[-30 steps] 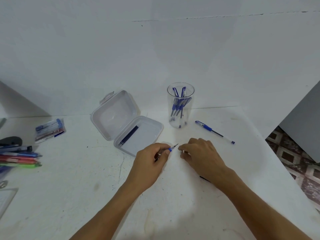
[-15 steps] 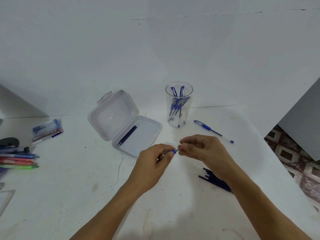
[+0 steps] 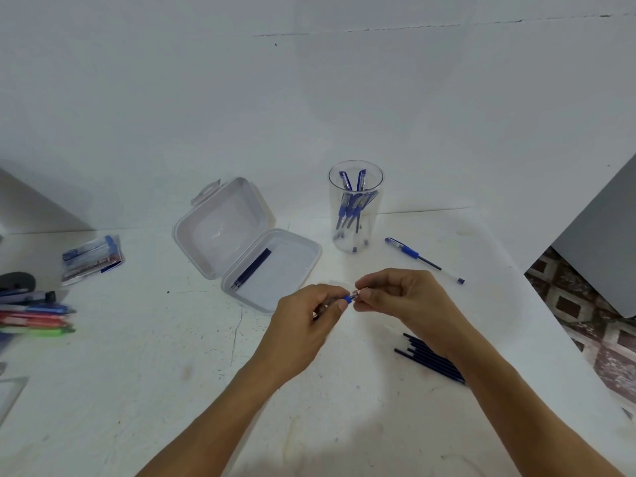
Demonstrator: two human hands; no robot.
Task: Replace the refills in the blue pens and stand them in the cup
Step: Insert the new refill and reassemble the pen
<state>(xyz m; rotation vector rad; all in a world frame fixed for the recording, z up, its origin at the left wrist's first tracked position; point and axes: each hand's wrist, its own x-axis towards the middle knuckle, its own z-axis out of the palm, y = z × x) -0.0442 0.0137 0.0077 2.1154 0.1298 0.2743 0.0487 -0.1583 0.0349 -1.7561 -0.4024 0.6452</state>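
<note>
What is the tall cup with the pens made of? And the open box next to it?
The cup looks like clear plastic, maybe glass: the blue pens show right through its wall. The open box looks like cloudy, see-through plastic, smooth, with a molded hinge and rounded corners.

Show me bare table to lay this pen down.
Bare: between the open box and the markers, and near the front edge between the forearms. Crowded: used refills under the right wrist, and around the cup and loose pen.

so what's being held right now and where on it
A blue pen, held between both hands: left hand fingers around its barrel, right hand fingertips pinching the tip end.
</note>
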